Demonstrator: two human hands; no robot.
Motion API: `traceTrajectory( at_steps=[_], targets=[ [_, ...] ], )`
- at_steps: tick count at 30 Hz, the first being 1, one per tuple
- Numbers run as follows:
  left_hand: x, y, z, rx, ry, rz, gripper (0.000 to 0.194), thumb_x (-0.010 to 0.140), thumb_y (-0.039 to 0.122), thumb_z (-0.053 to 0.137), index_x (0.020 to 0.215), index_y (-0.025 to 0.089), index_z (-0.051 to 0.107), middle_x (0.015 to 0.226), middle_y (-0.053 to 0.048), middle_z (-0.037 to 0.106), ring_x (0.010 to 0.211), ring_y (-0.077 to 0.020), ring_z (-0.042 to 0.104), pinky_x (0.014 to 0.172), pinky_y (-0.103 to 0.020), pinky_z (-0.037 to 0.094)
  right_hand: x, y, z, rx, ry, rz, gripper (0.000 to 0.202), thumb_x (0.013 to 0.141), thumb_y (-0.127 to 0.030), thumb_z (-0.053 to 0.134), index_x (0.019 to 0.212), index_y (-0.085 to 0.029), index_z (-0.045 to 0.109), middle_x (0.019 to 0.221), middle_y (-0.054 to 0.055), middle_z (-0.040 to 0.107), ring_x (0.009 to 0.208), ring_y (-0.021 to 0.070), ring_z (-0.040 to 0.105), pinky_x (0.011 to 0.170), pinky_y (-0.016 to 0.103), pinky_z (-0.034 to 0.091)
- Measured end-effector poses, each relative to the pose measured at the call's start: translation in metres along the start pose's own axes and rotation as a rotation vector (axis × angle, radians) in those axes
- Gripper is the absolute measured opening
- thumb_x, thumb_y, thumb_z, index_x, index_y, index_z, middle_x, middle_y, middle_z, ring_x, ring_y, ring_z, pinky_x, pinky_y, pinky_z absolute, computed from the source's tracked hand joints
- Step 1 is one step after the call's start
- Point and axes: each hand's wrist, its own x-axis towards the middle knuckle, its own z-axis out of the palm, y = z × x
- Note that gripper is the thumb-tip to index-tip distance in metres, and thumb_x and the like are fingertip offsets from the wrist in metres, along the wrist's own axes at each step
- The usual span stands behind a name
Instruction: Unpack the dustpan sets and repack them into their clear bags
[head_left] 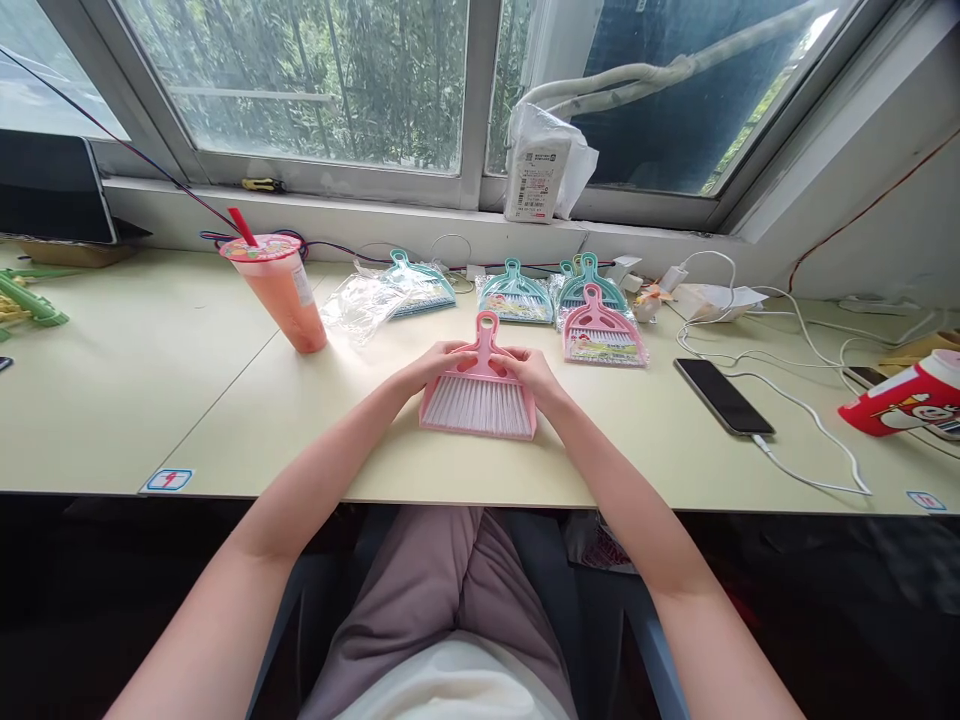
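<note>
Dark screen (56, 188): far left of the fingers, at the back of the table (375, 470).
Green plastic pieces (34, 300): well left of the fingers, in front of the dark screen.
Drink cup (277, 295): left of the fingers and farther back, tilted, red straw (242, 227) in its lid.
Clear wrapping (364, 305): beyond the left fingers, crumpled against a bagged teal set (424, 285).
Left fingers (459, 358): nearly closed, holding the left shoulder of the pink dustpan, just below its handle.
Pink dustpan (487, 330): between both sets of fingers, handle pointing away, white-bristled brush (476, 403) nested in it, bristles toward the body.
Right fingers (514, 364): nearly closed, holding the dustpan's right shoulder.
Middle teal set (514, 295): bagged, directly behind the fingers.
Bagged pink set (602, 335): beyond the right fingers, overlapping teal ones (589, 272) behind.
Phone (724, 397): right of the fingers, screen up, white cable (799, 478) plugged in.
Red cup (904, 398): far right of the fingers, lying tilted.
</note>
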Motion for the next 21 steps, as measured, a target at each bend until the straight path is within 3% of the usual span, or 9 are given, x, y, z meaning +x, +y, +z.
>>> traceTrajectory(
  at_steps=[4, 6, 8, 11, 14, 17, 21],
  targets=[
    [-0.001, -0.004, -0.014, -0.034, -0.096, -0.166, 0.051, 0.064, 0.049, 0.080, 0.097, 0.012, 0.071, 0.089, -0.009, 0.071, 0.074, -0.0206, 0.065, 0.063, -0.028, 0.045, 0.012, 0.006, -0.009, -0.139, 0.053, -0.071, 0.050, 0.083, -0.064, 0.056, 0.087, -0.018, 0.075, 0.088, 0.010, 0.076, 0.085, 0.0247, 0.071, 0.081, 0.038, 0.053],
    [0.000, -0.007, -0.021, -0.079, -0.067, -0.150, 0.052, 0.064, 0.048, 0.082, 0.101, 0.012, 0.071, 0.091, -0.009, 0.072, 0.076, -0.0217, 0.066, 0.065, -0.029, 0.046, 0.017, 0.010, -0.018, -0.383, 0.113, -0.196, 0.044, 0.093, -0.053, 0.047, 0.097, -0.018, 0.074, 0.107, 0.012, 0.074, 0.104, 0.0262, 0.068, 0.094, 0.041, 0.049],
    [0.001, -0.010, -0.028, -0.134, -0.005, -0.108, 0.057, 0.063, 0.047, 0.082, 0.106, 0.013, 0.071, 0.097, -0.011, 0.072, 0.082, -0.0241, 0.067, 0.070, -0.031, 0.049, 0.021, 0.013, -0.027, -0.719, 0.174, -0.285, 0.034, 0.096, -0.034, 0.046, 0.112, -0.016, 0.070, 0.128, 0.013, 0.066, 0.127, 0.0264, 0.055, 0.109, 0.043, 0.038],
    [0.005, -0.015, -0.039, -0.237, 0.127, -0.032, 0.065, 0.061, 0.045, 0.084, 0.117, 0.015, 0.067, 0.107, -0.012, 0.071, 0.094, -0.0267, 0.068, 0.082, -0.036, 0.052, 0.021, 0.020, -0.037, -1.096, 0.183, -0.181, 0.037, 0.094, -0.023, 0.050, 0.127, -0.014, 0.061, 0.147, 0.016, 0.049, 0.143, 0.0294, 0.036, 0.116, 0.049, 0.027],
    [0.010, -0.021, -0.049, -0.329, 0.290, 0.010, 0.069, 0.057, 0.038, 0.086, 0.119, 0.017, 0.065, 0.113, -0.012, 0.069, 0.098, -0.0262, 0.067, 0.085, -0.038, 0.053, 0.022, 0.024, -0.042, -1.215, 0.138, -0.091, 0.033, 0.093, -0.025, 0.053, 0.123, -0.017, 0.064, 0.145, 0.016, 0.052, 0.135, 0.0304, 0.046, 0.108, 0.046, 0.038],
    [0.015, -0.028, -0.056, -0.363, 0.443, -0.031, 0.065, 0.054, 0.033, 0.087, 0.113, 0.017, 0.065, 0.111, -0.011, 0.068, 0.093, -0.0256, 0.067, 0.079, -0.036, 0.055, 0.026, 0.026, -0.045, -1.187, 0.141, -0.132, 0.021, 0.090, -0.019, 0.054, 0.103, -0.019, 0.072, 0.126, 0.013, 0.066, 0.116, 0.0274, 0.060, 0.095, 0.039, 0.046],
    [0.018, -0.034, -0.057, -0.324, 0.476, -0.024, 0.058, 0.055, 0.031, 0.086, 0.109, 0.017, 0.066, 0.106, -0.009, 0.069, 0.092, -0.0254, 0.067, 0.076, -0.035, 0.056, 0.029, 0.024, -0.045, -1.005, 0.227, -0.163, 0.014, 0.081, -0.014, 0.062, 0.084, -0.020, 0.073, 0.103, 0.010, 0.074, 0.102, 0.0255, 0.065, 0.089, 0.037, 0.047]
  ],
)
